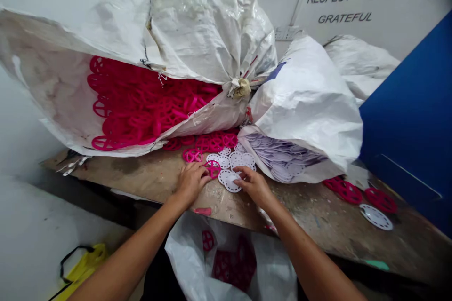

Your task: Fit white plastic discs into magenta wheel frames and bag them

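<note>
The bench (318, 216) carries sacks (307, 89) behind a narrow open strip along its front edge, where the left hand (190, 182) touches a pink wheel (213, 169), the right hand (256, 186) a white disc (230, 184), either grip's closure unclear.

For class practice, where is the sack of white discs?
In the head view, the sack lies right of centre on the table, beyond the right hand.

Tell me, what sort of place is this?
Probably a small workshop or packing room, judging by the worn workbench, the open sack of pink wheel-shaped pieces, and the smaller sack of pale slotted discs.
</note>
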`<state>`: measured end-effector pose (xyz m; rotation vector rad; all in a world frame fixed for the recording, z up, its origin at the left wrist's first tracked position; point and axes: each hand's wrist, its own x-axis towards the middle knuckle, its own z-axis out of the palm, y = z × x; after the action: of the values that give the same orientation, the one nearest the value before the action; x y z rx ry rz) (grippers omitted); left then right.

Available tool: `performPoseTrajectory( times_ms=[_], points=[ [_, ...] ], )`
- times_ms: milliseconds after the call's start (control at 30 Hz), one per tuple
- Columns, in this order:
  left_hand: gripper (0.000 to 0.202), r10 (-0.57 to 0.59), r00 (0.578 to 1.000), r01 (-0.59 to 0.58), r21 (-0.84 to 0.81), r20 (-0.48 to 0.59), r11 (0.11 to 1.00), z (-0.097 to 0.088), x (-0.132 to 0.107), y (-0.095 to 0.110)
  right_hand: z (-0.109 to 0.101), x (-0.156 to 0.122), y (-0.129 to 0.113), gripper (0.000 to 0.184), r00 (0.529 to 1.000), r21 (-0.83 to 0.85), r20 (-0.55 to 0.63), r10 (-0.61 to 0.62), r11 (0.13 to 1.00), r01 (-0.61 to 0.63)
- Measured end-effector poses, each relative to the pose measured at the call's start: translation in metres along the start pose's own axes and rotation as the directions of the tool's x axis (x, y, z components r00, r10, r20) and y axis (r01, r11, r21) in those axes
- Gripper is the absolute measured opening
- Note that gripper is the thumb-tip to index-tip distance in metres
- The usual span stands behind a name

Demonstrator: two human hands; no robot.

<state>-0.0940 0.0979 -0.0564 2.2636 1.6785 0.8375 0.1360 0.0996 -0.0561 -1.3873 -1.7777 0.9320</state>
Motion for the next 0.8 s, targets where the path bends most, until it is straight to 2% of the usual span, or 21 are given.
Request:
performPoseTrajectory(
  times_ms=[100,167,267,467,533,600,700,733,800],
  points=[
    [0.012,-0.086,0.996,0.082,-0.123,-0.031,0.989,0.005,-0.01,0.016,-0.004,-0.008,0.0,0.034,0.998,0.18,-0.013,0.061,0.982,-0.057],
    [0.012,-0.144,0.988,0.13,-0.226,-0.047,0.965,0.008,-0.01,0.022,-0.005,-0.014,-0.001,0.035,0.997,0.283,-0.005,0.074,0.957,-0.069],
    [0.013,-0.169,0.985,0.147,-0.306,-0.046,0.941,0.011,-0.007,0.025,-0.003,-0.021,-0.004,0.035,0.997,0.384,-0.009,0.074,0.921,-0.065],
    [0.006,-0.318,0.946,0.245,-0.499,-0.066,0.831,0.014,-0.004,0.031,0.0,-0.023,0.001,0.031,0.991,0.4,-0.099,0.087,0.916,-0.041],
    [0.022,-0.338,0.941,0.265,-0.572,-0.024,0.776,0.013,-0.007,0.039,0.0,-0.024,0.005,0.03,0.99,0.39,-0.114,0.082,0.92,-0.031],
    [0.036,-0.337,0.933,0.324,-0.693,0.123,0.644,0.012,-0.014,0.05,-0.001,-0.027,0.007,0.029,0.987,0.401,-0.138,0.076,0.916,-0.014],
    [0.045,-0.347,0.871,0.454,-0.838,0.347,0.303,0.011,-0.03,0.069,-0.005,-0.034,0.004,0.031,0.978,0.449,-0.192,0.082,0.894,0.014],
    [0.048,-0.372,0.85,0.468,-0.858,0.373,0.21,0.012,-0.035,0.074,-0.007,-0.037,0.001,0.032,0.971,0.467,-0.224,0.087,0.884,0.028],
    [0.053,-0.439,0.823,0.454,-0.882,0.361,0.125,0.012,-0.044,0.082,-0.011,-0.044,-0.007,0.036,0.947,0.498,-0.305,0.098,0.864,0.071]
  ],
)
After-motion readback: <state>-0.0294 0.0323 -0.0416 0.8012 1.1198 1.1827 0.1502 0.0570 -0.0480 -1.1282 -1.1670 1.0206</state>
